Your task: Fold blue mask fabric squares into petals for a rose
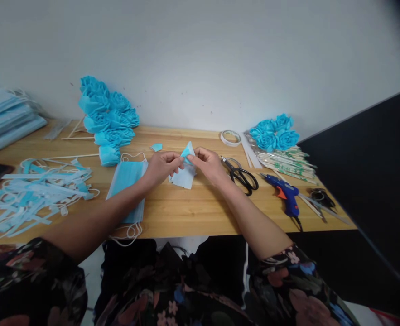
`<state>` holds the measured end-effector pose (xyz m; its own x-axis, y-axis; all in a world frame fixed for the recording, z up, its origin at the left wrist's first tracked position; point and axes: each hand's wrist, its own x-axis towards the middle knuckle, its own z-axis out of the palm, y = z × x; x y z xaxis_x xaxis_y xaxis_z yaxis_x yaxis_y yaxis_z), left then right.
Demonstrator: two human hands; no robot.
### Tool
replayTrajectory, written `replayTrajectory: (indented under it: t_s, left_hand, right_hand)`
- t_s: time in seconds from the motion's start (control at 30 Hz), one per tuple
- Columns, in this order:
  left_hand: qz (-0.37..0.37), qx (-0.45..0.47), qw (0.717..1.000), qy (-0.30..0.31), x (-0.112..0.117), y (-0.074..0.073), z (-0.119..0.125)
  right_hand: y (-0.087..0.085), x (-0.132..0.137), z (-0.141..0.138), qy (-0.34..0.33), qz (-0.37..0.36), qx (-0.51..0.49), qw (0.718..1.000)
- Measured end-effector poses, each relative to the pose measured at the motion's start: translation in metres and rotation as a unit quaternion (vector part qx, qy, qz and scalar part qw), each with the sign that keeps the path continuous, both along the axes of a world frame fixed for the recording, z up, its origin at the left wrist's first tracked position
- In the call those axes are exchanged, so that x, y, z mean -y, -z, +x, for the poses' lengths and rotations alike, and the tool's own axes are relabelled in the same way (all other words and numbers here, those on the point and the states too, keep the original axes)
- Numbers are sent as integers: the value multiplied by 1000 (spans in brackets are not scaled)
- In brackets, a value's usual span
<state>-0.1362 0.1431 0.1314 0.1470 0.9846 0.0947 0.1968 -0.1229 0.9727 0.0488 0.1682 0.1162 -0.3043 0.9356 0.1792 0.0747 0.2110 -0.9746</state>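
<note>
Between my two hands is a small folded piece of blue and white mask fabric (188, 150), its pointed tip upward. My left hand (164, 166) pinches its left side, and my right hand (208, 164) pinches its right side. Just below, a pale square of fabric (185, 177) lies on the table, partly covered by my fingers. Left of it rests a blue face mask (127, 181) with white ear loops, crossed by my left forearm. A small blue scrap (156, 147) lies behind my left hand. Black-handled scissors (242, 177) lie right of my right hand.
Blue fabric flowers (108, 115) stand back left; more flowers (274, 132) rest on wrapped sticks (288, 160). Cut strips and loops (40, 192) pile up at left, near stacked masks (7, 117). A tape roll (230, 137) and blue glue gun (288, 194) are at right.
</note>
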Motion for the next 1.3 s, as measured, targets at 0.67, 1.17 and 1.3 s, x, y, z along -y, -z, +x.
replayTrajectory:
  t_s: [0.67, 1.17, 1.3]
  left_hand:
    - [-39, 38, 998, 23, -3, 1, -1]
    - [3, -4, 999, 47, -3, 8, -2]
    - [3, -3, 999, 38, -4, 9, -3]
  right_hand:
    - [-4, 4, 0, 4, 21, 37, 999]
    - [-6, 5, -2, -17, 8, 23, 1000]
    - [-2, 2, 0, 0, 7, 10, 1000]
